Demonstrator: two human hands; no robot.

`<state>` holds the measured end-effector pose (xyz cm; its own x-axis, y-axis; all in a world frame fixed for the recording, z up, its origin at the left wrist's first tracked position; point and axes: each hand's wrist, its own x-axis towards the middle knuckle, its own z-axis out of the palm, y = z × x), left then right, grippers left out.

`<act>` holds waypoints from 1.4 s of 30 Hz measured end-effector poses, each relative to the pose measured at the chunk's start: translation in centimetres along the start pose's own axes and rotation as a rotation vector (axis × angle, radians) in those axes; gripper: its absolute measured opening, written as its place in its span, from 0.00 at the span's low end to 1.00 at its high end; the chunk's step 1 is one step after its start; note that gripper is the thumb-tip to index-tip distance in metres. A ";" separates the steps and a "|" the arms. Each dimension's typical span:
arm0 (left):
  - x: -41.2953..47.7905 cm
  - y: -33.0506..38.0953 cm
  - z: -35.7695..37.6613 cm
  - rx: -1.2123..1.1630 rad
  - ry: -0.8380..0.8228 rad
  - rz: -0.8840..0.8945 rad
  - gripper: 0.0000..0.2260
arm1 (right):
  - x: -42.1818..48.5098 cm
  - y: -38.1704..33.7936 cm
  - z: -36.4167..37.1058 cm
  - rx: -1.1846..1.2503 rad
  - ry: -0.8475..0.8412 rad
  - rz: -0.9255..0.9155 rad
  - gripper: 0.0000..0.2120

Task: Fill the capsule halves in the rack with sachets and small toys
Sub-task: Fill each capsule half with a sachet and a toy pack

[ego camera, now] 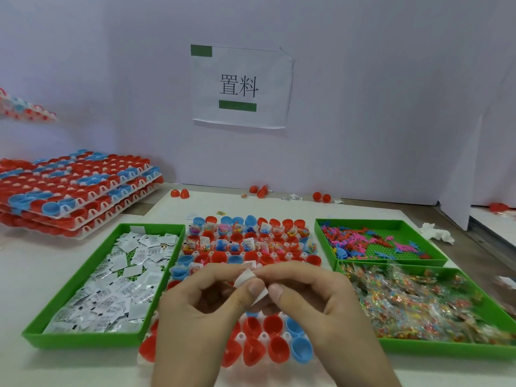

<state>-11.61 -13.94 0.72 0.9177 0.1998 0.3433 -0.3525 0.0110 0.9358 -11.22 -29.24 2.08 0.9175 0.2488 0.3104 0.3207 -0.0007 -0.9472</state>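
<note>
Sachet — one — pinched by left hand and right hand over rack.

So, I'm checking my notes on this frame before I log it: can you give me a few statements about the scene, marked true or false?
1. The left hand and right hand both pinch one white sachet above the rack. True.
2. The sachet tray lies to the right of the rack. False: it lies to the rack's left.
3. The nearest capsule halves are empty. True.
4. The capsule halves are green and yellow. False: they are red and blue.
5. The stacked racks sit at the far left. True.
</note>
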 end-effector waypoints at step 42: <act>0.3 -0.2 0.3 -0.169 0.076 -0.083 0.12 | 0.0 7.8 -9.9 -0.609 0.764 0.181 0.16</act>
<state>-11.28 -14.15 0.68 0.9309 0.2643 0.2523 -0.3076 0.1941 0.9315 -6.40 -38.81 -4.53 0.8010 -0.4953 0.3362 0.0304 -0.5272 -0.8492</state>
